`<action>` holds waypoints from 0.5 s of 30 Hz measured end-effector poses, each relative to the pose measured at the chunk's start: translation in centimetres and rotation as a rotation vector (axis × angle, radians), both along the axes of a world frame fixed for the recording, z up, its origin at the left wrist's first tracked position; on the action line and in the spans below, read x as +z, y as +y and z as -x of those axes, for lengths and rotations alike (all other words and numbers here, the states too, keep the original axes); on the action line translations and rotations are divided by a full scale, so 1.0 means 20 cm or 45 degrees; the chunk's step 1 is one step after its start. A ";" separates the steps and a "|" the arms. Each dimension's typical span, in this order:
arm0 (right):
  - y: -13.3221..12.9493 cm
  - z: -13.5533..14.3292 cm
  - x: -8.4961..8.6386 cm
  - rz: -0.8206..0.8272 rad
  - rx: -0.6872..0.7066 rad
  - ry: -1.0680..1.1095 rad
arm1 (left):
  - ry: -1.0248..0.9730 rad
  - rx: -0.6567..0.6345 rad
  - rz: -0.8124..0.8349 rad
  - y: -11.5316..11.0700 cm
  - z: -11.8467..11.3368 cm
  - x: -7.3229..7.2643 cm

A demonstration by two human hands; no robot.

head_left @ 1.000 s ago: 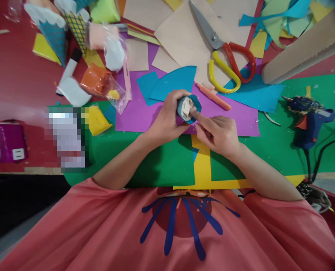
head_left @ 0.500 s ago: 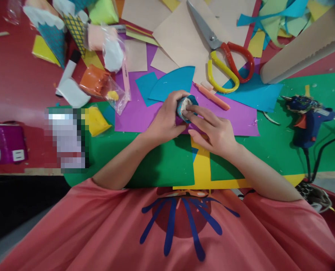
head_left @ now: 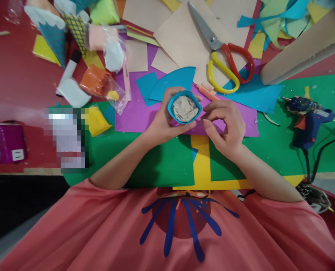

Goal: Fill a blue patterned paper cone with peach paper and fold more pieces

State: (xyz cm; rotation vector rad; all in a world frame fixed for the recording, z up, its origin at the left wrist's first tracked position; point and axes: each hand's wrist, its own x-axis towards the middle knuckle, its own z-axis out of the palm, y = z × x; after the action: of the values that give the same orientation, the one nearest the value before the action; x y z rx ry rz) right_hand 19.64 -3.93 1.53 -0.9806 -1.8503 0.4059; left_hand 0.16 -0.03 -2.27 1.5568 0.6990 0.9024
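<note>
My left hand (head_left: pixel 165 122) is wrapped round a blue paper cone (head_left: pixel 171 110), its round opening turned up toward me. Crumpled greyish paper (head_left: pixel 185 108) fills the opening. Just right of the cone, my right hand (head_left: pixel 226 126) hangs with curled fingers apart and nothing visible between them. Beneath both hands lies a purple sheet (head_left: pixel 139 120) on green sheets (head_left: pixel 162 162). Behind the cone are a blue paper fan shape (head_left: pixel 174 82) and an orange pen (head_left: pixel 205 91).
Big scissors (head_left: pixel 212 39) with red and yellow handles lie behind on beige paper. A glue gun (head_left: pixel 308 124) with its cord is at the right, near a cardboard roll (head_left: pixel 300 49). Decorated cones (head_left: pixel 53 39) and clay packets (head_left: pixel 95 81) crowd the back left.
My right hand has drawn out of the cone's opening and moved right. The cone has tilted in my left hand, so its opening and the crumpled paper now face up.
</note>
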 end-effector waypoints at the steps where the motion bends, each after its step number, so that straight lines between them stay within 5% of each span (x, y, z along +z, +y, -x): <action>1: 0.01 0.00 0.00 0.061 0.024 0.028 | -0.053 -0.023 -0.017 -0.01 -0.01 0.02; 8: 0.00 0.02 -0.07 0.628 0.300 0.048 | -0.056 -0.169 0.039 -0.04 -0.06 0.07; 15: 0.00 0.03 -0.09 0.779 0.352 0.071 | -0.120 -0.203 -0.010 -0.02 -0.05 0.11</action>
State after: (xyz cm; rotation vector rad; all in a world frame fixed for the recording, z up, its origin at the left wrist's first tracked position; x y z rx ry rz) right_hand 19.14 -3.85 -0.21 -1.0897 -1.8489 1.2056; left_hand 1.12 -0.50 -0.10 1.5426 0.4976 0.8544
